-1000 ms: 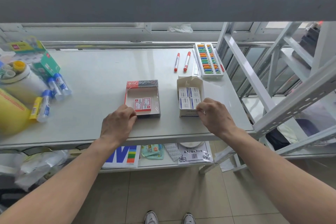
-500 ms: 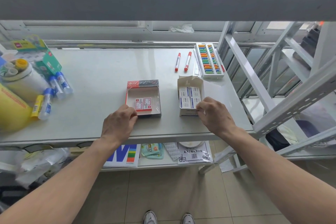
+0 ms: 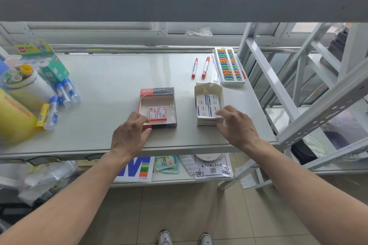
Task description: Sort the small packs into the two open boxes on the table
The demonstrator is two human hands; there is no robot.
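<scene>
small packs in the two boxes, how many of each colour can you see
Red-and-white packs in the red box: 2
Blue-and-white packs in the white box: 4 visible
Total: 6

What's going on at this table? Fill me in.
A person is sorting small packs into two open boxes. The left hand rests at the near edge of the red and black box, which holds two red and white packs. The right hand touches the near right corner of the white box, where four blue and white packs sit. No loose packs show on the table.
</scene>
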